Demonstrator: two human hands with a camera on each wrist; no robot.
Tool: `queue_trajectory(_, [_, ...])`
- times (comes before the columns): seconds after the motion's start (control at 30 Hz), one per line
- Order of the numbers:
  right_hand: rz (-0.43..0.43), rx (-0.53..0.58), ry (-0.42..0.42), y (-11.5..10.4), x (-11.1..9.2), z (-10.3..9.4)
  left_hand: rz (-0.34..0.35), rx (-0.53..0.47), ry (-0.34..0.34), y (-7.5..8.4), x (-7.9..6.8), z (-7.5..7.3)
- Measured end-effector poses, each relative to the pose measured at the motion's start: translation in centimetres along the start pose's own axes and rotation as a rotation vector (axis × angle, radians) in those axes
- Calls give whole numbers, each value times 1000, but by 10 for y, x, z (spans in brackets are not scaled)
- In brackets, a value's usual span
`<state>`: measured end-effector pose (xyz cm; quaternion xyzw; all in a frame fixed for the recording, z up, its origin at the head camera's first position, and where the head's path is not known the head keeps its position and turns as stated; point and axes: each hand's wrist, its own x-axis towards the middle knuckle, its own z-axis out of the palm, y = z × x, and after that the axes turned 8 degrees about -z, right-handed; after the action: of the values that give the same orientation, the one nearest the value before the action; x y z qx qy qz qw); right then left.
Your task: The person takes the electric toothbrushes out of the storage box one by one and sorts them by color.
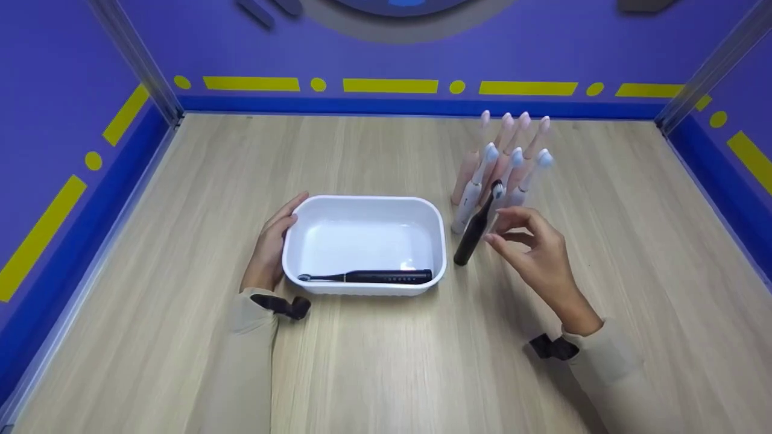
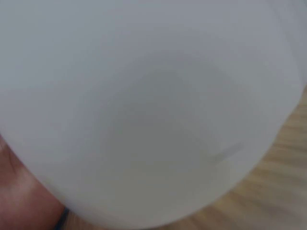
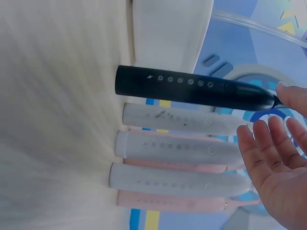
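My left hand (image 1: 269,247) lies along the left end of a white plastic tub (image 1: 439,223), thumb at its rim and fingers against the outside. Inside, a black electric toothbrush (image 1: 389,276) lies along the near wall. Another black electric toothbrush (image 3: 192,88) stands upright to the tub's right, tilted in the head view. My right hand (image 1: 534,247) is beside it, thumb and fingers spread apart. In the right wrist view, the thumb tip (image 3: 290,96) is right at the toothbrush's neck, while the other fingers (image 3: 261,141) extend below it. The tub's wall fills most of the left wrist view.
Behind the upright black toothbrush stand several white electric toothbrushes (image 1: 468,202), with several pink ones (image 1: 465,175) farther back. A wood-patterned table (image 1: 374,361) lies under everything. Blue panels with yellow markings (image 1: 390,86) enclose its back and sides.
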<state>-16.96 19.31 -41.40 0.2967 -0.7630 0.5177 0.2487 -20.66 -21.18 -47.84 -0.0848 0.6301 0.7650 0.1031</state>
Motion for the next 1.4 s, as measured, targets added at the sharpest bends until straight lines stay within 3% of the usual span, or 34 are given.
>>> queue_trajectory(0.33, [-123, -36, -46, -16, 2, 8, 10, 7, -10, 0, 0, 0])
queue_trajectory(0.6, [-132, -59, -138, -25, 3, 16, 1, 11, -4, -1, 1, -1])
queue_trajectory(0.93, [-202, -70, -290, -27, 11, 29, -13, -4, 7, -1, 1, 0])
queue_trajectory(1.4, [-199, -121, -541, -43, 32, 51, -8, 3, 6, 0, 0, 0])
